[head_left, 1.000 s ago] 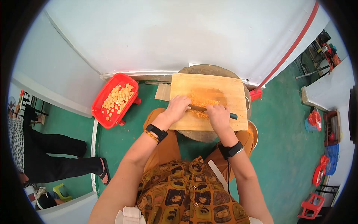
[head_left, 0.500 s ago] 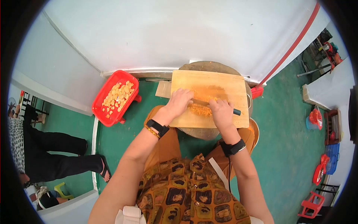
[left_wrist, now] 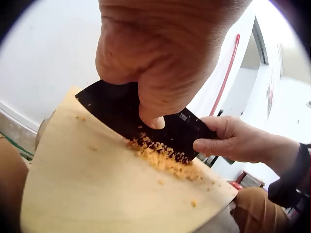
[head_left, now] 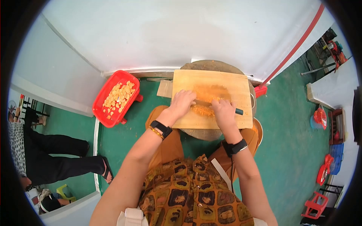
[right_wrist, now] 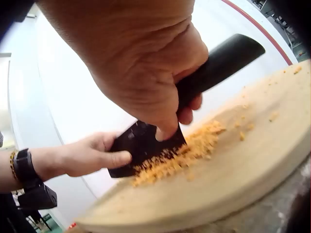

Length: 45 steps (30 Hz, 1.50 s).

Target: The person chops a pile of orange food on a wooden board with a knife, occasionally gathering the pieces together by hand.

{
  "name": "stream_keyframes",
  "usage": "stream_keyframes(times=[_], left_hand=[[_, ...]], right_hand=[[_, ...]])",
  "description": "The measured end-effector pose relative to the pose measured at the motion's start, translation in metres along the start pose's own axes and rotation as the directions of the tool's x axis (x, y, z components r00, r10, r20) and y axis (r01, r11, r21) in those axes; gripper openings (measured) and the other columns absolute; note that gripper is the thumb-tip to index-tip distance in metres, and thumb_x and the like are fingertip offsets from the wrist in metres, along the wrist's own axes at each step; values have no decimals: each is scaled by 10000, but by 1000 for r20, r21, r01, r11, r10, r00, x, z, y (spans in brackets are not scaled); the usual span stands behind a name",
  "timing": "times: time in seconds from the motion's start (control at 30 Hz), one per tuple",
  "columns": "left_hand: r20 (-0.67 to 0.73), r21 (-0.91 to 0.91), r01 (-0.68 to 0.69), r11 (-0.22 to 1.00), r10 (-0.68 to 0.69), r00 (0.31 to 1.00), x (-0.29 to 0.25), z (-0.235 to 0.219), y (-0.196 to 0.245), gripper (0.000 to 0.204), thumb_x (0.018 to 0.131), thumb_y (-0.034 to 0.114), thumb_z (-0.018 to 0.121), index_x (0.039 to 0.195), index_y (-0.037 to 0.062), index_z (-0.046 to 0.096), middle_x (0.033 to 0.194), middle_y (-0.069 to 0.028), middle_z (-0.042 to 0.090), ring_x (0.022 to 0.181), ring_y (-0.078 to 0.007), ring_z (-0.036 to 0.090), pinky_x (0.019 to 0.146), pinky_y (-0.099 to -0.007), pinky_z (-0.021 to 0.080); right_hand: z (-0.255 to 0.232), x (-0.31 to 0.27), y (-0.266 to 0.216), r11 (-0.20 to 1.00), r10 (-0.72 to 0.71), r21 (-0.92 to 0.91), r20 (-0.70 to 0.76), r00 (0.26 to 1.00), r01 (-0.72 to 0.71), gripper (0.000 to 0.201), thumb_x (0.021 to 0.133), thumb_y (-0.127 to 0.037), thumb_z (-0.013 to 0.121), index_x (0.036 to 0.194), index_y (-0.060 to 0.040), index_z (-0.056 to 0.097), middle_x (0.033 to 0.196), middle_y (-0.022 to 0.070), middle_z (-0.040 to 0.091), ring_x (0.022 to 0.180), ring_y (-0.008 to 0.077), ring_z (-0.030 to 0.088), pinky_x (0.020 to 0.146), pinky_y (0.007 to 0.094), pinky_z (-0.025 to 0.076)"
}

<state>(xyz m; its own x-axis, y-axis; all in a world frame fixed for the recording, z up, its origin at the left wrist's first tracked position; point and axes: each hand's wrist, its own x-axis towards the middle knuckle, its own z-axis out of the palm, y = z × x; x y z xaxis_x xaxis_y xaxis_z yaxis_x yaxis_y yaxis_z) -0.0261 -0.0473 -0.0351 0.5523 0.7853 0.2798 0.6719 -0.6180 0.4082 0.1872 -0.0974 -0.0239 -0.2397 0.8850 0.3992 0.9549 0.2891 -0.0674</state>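
A dark, broad-bladed knife (left_wrist: 126,109) stands on edge on a wooden cutting board (head_left: 233,86), with orange chopped bits (right_wrist: 170,162) heaped along and stuck to its blade. My right hand (head_left: 225,113) grips it where the dark green handle (head_left: 239,111) meets the blade, thumb on the blade's side in the right wrist view. At the blade's far end my left hand (head_left: 181,103) pinches the blade between thumb and fingers. More orange bits lie behind the blade on the board.
Left of the board, a red basin (head_left: 97,107) holds flat orange slices. The board rests on a round stump (head_left: 203,135); a metal bowl (head_left: 260,130) is by my right knee. Someone in black trousers (head_left: 60,145) is at the left. A white wall (head_left: 158,34) rises ahead.
Compared with a second ago, both hands and the knife sit slightly higher in the head view, as does the board. The knife has shifted a little over the chopped bits, still held by both hands.
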Motion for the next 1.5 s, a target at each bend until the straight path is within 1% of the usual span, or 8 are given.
stream_keyframes(times=[0.73,0.83,0.97,1.07,1.13,1.27,1.37,1.5], left_hand=[[-48,1,-17,1000,17,999,10,1,-4,172,777,68,689,828,57,525,868,-127,575,843,-378,540,747,-468,441],[60,2,53,999,-53,997,8,8,-5,150,789,79,681,893,69,574,923,-112,597,914,-355,553,768,-476,439],[35,14,6,1000,-6,999,8,8,-4,141,790,79,679,898,75,588,934,-116,603,907,-359,559,768,-475,442],[13,33,20,999,-20,1000,13,5,-3,123,790,77,677,881,75,595,924,-124,609,894,-360,565,766,-473,447],[46,63,41,997,-44,998,17,9,-4,113,788,74,677,868,75,598,907,-129,610,888,-361,567,767,-473,449],[-27,9,-32,999,33,999,17,12,-11,123,783,69,679,843,65,571,874,-136,600,872,-377,562,752,-481,448],[-6,21,-5,1000,5,1000,19,5,-2,147,780,55,676,822,56,535,865,-141,587,860,-394,551,731,-480,445],[30,42,7,999,-8,1000,26,6,-5,128,791,70,678,839,58,560,868,-133,594,878,-373,562,758,-474,446]], right_hand=[[-8,7,2,999,32,-7,2,999,-32,133,776,-236,693,768,-159,585,703,30,595,753,244,602,679,425,411],[-1,1,1,999,30,-16,-9,1000,-30,143,767,-242,703,768,-160,585,696,27,588,750,241,600,683,420,409],[-2,6,6,999,30,-20,69,997,-29,151,769,-260,702,775,-161,588,691,22,584,750,239,599,690,412,403],[-10,12,6,1000,24,-15,-42,999,-25,156,773,-269,702,785,-162,589,700,22,594,760,239,604,692,410,403],[4,3,7,999,29,-28,8,1000,-29,156,778,-270,701,790,-162,589,700,23,596,765,237,607,693,410,402],[3,7,12,998,59,6,71,996,-59,187,778,-270,701,774,-138,568,713,30,600,761,255,613,691,411,406],[-1,11,12,999,36,-3,8,999,-36,176,788,-273,696,785,-143,577,717,29,606,765,254,614,695,418,406],[3,8,12,998,53,-32,65,996,-51,163,789,-273,697,793,-160,579,708,20,596,783,233,612,707,424,417]])
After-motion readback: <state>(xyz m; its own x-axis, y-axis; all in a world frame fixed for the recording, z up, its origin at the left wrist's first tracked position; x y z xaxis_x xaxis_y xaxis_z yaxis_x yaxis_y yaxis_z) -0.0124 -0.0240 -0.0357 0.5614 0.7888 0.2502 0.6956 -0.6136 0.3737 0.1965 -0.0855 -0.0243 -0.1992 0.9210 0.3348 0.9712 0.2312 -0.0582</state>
